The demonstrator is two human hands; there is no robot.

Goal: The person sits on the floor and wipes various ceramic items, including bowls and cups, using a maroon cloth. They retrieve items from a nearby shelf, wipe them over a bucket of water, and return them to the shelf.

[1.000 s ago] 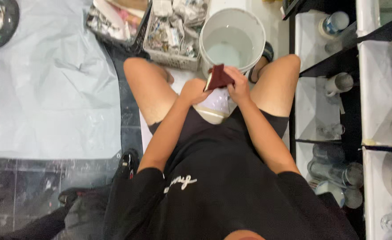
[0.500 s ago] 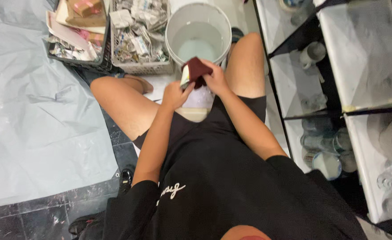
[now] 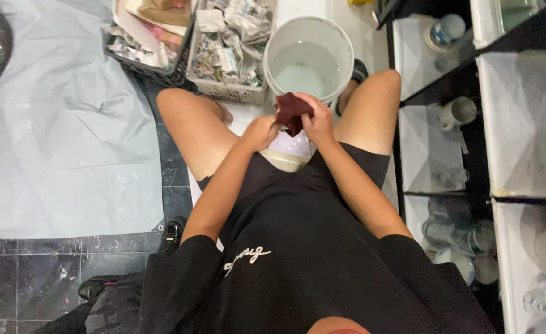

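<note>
The dark red cloth (image 3: 292, 110) was bunched up between my two hands, just above a pale rounded vessel (image 3: 288, 153) that sat in my lap between the thighs. I could not tell what kind of vessel it was, since the hands covered most of it. The cloth had no clear long axis; it was a crumpled wad, a little higher than wide, standing above the fingers and pointing toward the white bucket (image 3: 309, 57). My right hand (image 3: 317, 119) was closed around its right side, with the fingers curled over the top. My left hand (image 3: 261, 132) pinched its lower left edge, fingers narrow. The right hand was the nearer one and held more of the cloth. The bucket held cloudy water and stood just beyond the hands, on the floor between my knees. To its left stood a basket of crumpled newspaper (image 3: 226, 52).
</note>
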